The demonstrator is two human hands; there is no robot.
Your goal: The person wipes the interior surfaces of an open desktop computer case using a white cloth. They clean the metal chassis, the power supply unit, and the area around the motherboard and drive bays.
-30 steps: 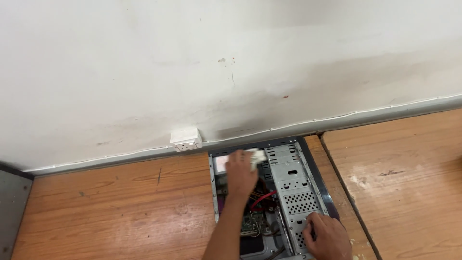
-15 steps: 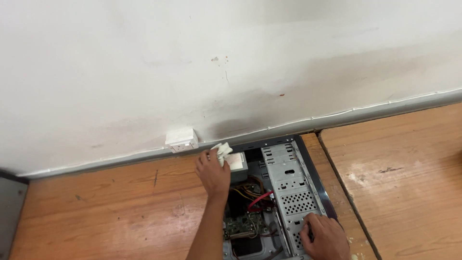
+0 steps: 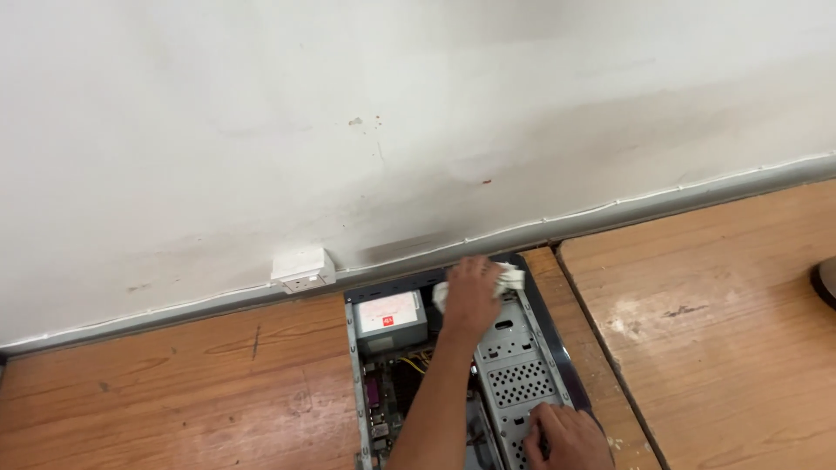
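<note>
An open desktop computer case (image 3: 540,326) lies flat on a wooden table against the wall. My left hand (image 3: 472,296) presses a white cloth (image 3: 509,277) onto the far end of the case, above the perforated metal drive cage (image 3: 518,379). To its left sits the grey power supply (image 3: 389,318) with a white label. My right hand (image 3: 566,439) rests on the near end of the drive cage, fingers curled over the metal. Circuit boards and coloured wires show inside the case on the left.
A white wall socket (image 3: 302,269) is mounted just above the table edge, left of the case. A grey cable duct (image 3: 662,204) runs along the wall. A second wooden table (image 3: 723,331) adjoins on the right, with a dark object (image 3: 825,280) at its edge.
My left hand with the cloth has swept from the left of the case's far end over to the right, above the drive cage. My right hand has stayed on the cage.
</note>
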